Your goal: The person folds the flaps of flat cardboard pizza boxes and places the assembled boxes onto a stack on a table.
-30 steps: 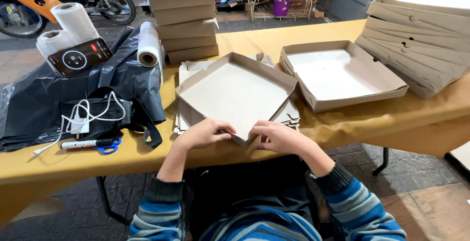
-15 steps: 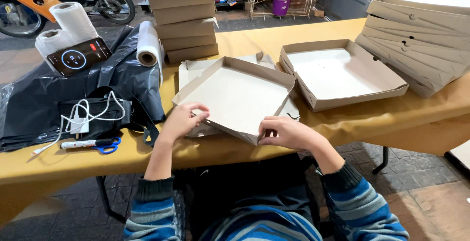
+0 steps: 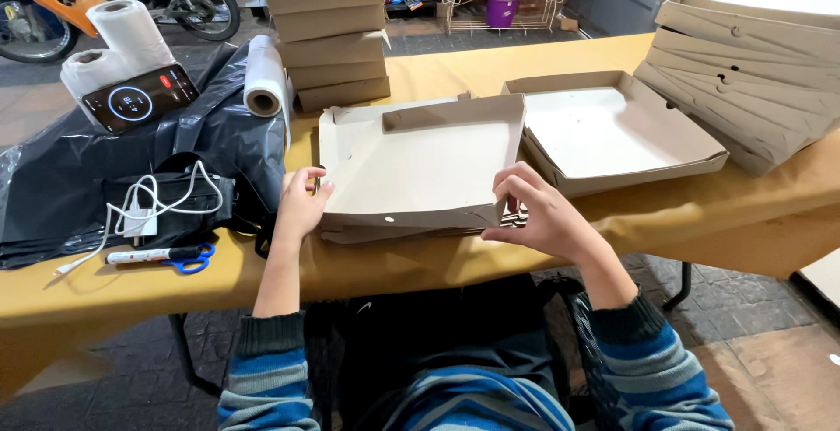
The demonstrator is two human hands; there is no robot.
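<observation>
At your far left, two white rolls of thin plastic bags stand on crumpled black plastic sheeting, with a dark smartphone showing a round dial leaning against them; a third white roll lies on its side just beside the sheeting's right edge. Nearer you, a white charger with coiled cable rests on a black pouch, and a white marker and blue-handled scissors lie on the mustard-yellow tablecloth. Behind the centre rises a stack of closed brown cardboard boxes. Straight ahead of you sits the shallow, half-folded brown cardboard box tray, matte and pale inside, resting on a few flat cardboard blanks. Your left hand presses against the tray's left front corner, fingers curled onto the side wall and gripping it. Your right hand pinches the right front corner, thumb and fingertips closed on the folded flap where the front wall meets the side wall. Just to the right, touching or nearly touching the tray, lies a finished open square cardboard tray with a white inner floor. At the far right, a leaning pile of flat brown cardboard boxes with small round holes in their edges overhangs the table's end.
</observation>
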